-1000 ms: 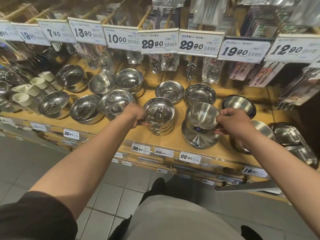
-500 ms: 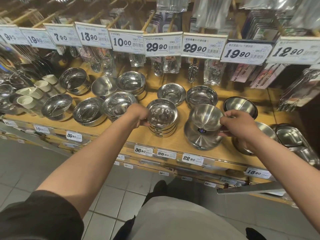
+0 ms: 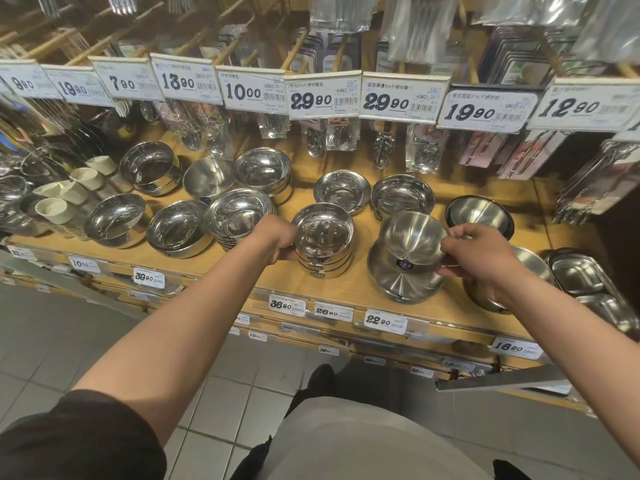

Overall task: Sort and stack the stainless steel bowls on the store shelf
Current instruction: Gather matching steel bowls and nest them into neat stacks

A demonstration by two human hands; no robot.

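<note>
Head: right hand (image 3: 479,261) pinches round brushed-steel bowl (image 3: 412,239).

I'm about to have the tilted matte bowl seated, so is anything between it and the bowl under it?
Nothing visible. The right hand pinches the tilted bowl by its rim, directly over the larger matte bowl; only the hand's own fingers lie along the right edge. The left hand grips the neighbouring stack, apart.
</note>
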